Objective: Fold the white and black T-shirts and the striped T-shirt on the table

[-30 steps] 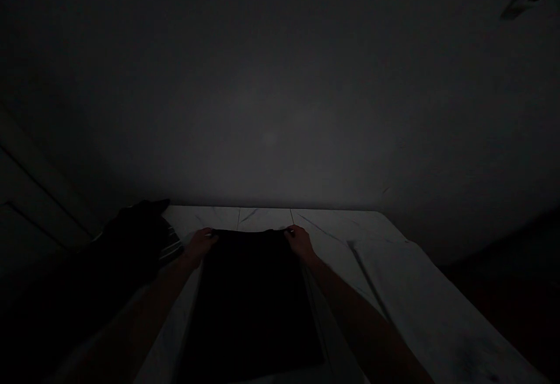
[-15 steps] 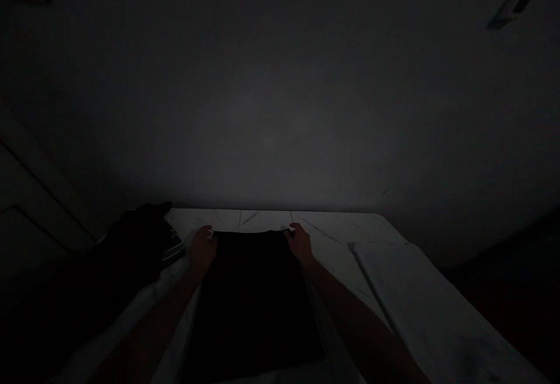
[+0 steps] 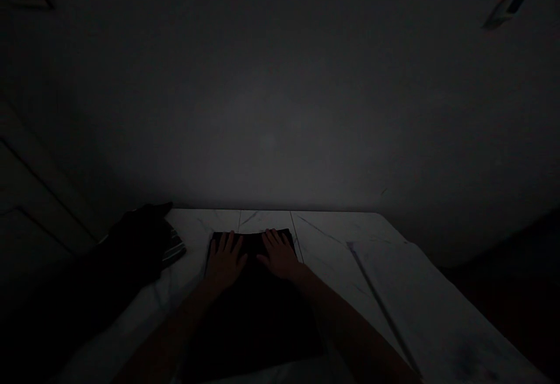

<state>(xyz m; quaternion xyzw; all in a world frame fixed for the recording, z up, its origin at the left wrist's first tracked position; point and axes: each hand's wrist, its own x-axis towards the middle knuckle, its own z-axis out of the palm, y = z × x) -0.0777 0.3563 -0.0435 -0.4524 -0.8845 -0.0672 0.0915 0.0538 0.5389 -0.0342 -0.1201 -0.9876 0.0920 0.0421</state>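
A black piece of cloth [image 3: 262, 325], probably a garment though its kind is lost in the dark, lies spread on the marble-patterned table [image 3: 324, 229]. My left hand [image 3: 225, 258] rests flat on its far left part, fingers spread. On the far right part lies my right hand [image 3: 280, 252], also flat with its fingers apart. Both sets of fingertips reach close to the cloth's far edge. Neither hand grips anything.
A dark heap of clothing [image 3: 131, 255] with a striped piece [image 3: 174, 248] at its side covers the table's left. To the right lies a pale flat sheet [image 3: 420, 290] with a dark edge. A grey wall [image 3: 271, 110] rises behind the table.
Both hands have let go of the cloth's far corners and moved inward. They now lie flat on top of it with fingers spread.
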